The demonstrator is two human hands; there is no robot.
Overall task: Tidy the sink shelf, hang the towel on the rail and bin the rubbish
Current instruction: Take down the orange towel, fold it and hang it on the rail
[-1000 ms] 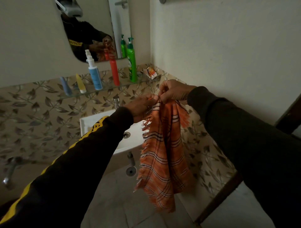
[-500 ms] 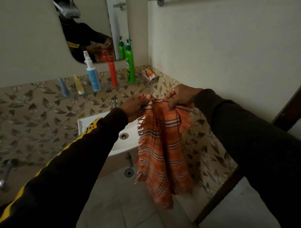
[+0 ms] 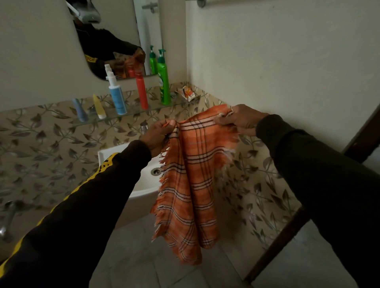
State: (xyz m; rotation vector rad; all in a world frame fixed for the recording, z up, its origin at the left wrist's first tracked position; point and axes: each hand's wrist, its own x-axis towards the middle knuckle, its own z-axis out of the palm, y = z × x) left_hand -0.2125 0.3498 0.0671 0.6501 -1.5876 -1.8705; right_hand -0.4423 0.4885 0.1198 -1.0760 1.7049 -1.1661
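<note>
Orange checked towel (image 3: 191, 181): held up in front of the sink (image 3: 144, 181), its top edge stretched between two hands, the rest hanging in folds with a fringe down its left side. Left hand (image 3: 158, 135): fingers curled, pinching the top left corner. Right hand (image 3: 238, 121): fingers bent over the top right corner, gripping the cloth. Rail (image 3: 202, 2): high on the wall, only its end bracket in view, well above the towel. Glass shelf (image 3: 131, 116): carries two small tubes, a white spray bottle (image 3: 116, 92), a red bottle (image 3: 141, 92), a green pump bottle (image 3: 163, 80) and a crumpled wrapper (image 3: 188, 93) at the corner end.
</note>
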